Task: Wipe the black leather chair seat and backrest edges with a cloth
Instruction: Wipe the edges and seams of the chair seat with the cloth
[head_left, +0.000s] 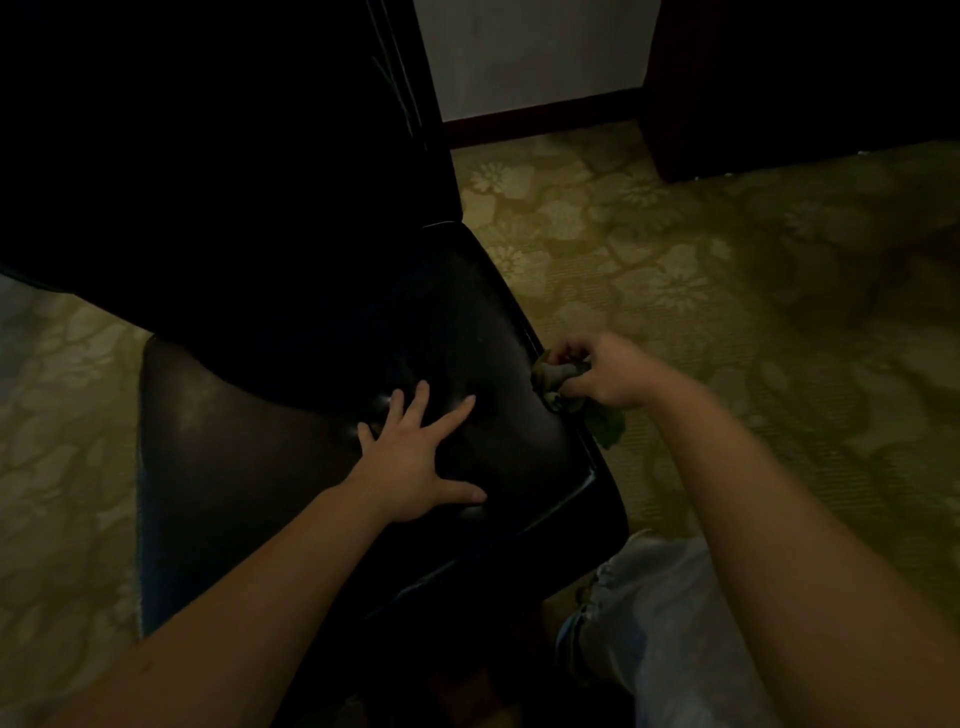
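Looking down through the head camera, I saw the left hand (415, 457) spread flat on the black leather seat (467, 312) of the chair. Its fingers were straight and splayed wide, the palm pressed near the middle of the cushion, and it held nothing. The right hand (605, 371) was at the seat's right edge, a little back from the front right corner, with its fingers curled tight round a bunched greenish cloth (556, 375). The cloth touched the rim of the seat there, and a loose fold of it drooped below the hand, down the side of the cushion. Both forearms were bare and reached in from the lower part of the view.

The backrest (260, 182) rose behind the seat, filling the upper left in deep shadow, and I could make out little of its surface beyond a faint line of piping along its right edge. Light glinted off the leather beside the left hand and along the front edge of the seat. A knee in pale trousers (670, 613) showed just beside the front right corner of the seat.

The chair stood on a yellow-green carpet (727, 286) patterned with flowers. Beyond it were a pale wall (519, 52) with a dark skirting board (540, 117), and dark furniture (805, 78) on the right that I could not identify.
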